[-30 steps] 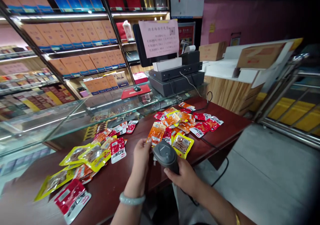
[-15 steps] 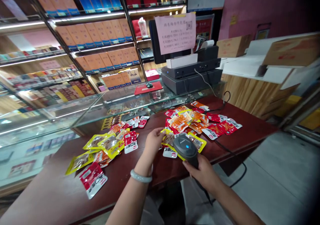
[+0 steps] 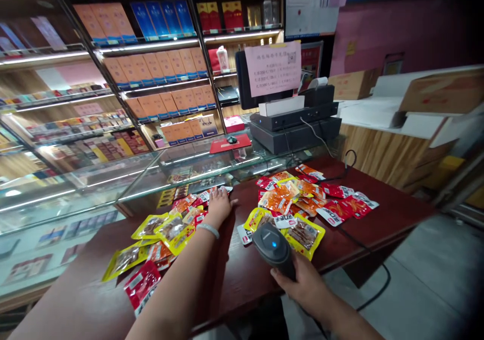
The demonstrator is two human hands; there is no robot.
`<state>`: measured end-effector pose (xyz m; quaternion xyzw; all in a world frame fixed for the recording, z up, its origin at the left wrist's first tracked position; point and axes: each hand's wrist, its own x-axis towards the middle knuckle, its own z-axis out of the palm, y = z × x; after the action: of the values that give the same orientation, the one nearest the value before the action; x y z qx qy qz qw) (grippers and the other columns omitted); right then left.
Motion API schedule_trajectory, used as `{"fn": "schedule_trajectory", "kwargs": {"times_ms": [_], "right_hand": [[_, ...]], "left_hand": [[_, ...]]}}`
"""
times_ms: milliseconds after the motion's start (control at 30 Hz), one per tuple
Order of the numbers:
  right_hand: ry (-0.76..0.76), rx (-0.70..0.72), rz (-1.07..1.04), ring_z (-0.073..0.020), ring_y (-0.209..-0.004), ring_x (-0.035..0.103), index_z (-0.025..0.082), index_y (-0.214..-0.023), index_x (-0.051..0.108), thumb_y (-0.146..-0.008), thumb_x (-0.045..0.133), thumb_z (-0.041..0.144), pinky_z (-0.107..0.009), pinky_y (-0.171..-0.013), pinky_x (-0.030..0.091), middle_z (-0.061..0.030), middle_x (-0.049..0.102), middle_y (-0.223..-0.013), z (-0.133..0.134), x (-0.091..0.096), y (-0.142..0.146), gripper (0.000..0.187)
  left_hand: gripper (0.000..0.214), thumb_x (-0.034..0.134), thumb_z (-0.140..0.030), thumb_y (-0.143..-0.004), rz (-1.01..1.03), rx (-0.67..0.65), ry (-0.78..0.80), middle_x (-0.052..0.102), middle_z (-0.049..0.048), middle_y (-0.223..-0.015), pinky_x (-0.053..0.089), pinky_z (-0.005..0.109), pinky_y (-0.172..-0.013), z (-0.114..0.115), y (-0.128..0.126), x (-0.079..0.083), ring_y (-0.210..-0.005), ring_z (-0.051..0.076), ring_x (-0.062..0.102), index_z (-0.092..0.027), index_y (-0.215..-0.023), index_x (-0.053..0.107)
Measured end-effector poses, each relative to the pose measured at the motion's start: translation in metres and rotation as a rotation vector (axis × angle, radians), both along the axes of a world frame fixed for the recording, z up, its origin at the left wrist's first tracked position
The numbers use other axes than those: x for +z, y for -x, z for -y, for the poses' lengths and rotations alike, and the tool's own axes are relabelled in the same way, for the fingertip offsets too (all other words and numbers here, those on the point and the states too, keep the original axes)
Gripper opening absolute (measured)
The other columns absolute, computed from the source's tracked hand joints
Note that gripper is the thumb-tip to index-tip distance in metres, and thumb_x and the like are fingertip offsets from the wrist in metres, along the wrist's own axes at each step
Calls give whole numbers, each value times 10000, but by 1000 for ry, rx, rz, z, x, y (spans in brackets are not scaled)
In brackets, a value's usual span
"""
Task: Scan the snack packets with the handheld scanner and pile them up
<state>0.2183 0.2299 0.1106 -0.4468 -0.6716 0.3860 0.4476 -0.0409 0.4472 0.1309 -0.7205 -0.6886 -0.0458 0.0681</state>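
My left hand [image 3: 220, 206] reaches across to the far end of the left pile, fingers spread over red and white snack packets [image 3: 204, 195]. Whether it touches them I cannot tell. Yellow snack packets [image 3: 174, 233] lie in the same pile, left of my wrist. In my right hand [image 3: 302, 281] is a dark handheld barcode scanner [image 3: 273, 249] with a blue light on top. Its head hides part of a yellow packet [image 3: 258, 218]. Just right of the scanner lies another yellow packet [image 3: 304, 235], at the front of the right pile.
Both piles rest on a dark red tabletop [image 3: 217, 299]. Behind it stands a glass display counter [image 3: 139, 178] with a cash register [image 3: 295, 133] and a red mouse mat [image 3: 221, 145]. A black cable [image 3: 372, 246] runs over the table's right edge. Boxed goods [image 3: 166, 66] fill the back shelves.
My left hand has let go of the yellow packet by the right pile and moved left and away to the left pile. The scanner has shifted slightly left and down in my right hand.
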Motion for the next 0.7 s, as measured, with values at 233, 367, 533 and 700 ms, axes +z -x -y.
{"fn": "schedule_trajectory", "kwargs": {"times_ms": [233,367,533,700], "right_hand": [[34,-43,26,-383,-1219,697,175,-1272,704,-885,668,321,-568,-1082,518,-188,763,-1286,-1,3,-6,416],[36,-29,47,-387,-1217,697,165,-1257,709,-864,673,309,-578,-1075,522,-196,766,-1276,-2,4,-9,421],[29,-24,9,-369,-1189,715,193,-1249,719,-868,669,280,-548,-1055,547,-166,781,-1254,1,7,-10,394],[29,-33,0,-373,-1172,719,200,-1249,726,-863,690,289,-558,-1052,545,-162,785,-1238,3,10,-9,398]], "left_hand": [[404,511,-328,-988,29,-167,81,625,208,-1455,201,549,-1262,9,5,0,-1453,334,492,-156,-1326,648],[452,467,-33,-858,148,-292,161,753,38,-1285,150,481,-1289,36,19,2,-1309,228,628,-282,-1139,717],[375,477,-64,-845,225,-158,138,788,39,-1159,337,425,-1199,64,31,10,-1182,233,685,-273,-1017,736],[560,563,-594,-893,-13,164,-73,706,258,-1202,419,526,-1072,79,20,11,-1229,431,596,-104,-1123,706]]}}
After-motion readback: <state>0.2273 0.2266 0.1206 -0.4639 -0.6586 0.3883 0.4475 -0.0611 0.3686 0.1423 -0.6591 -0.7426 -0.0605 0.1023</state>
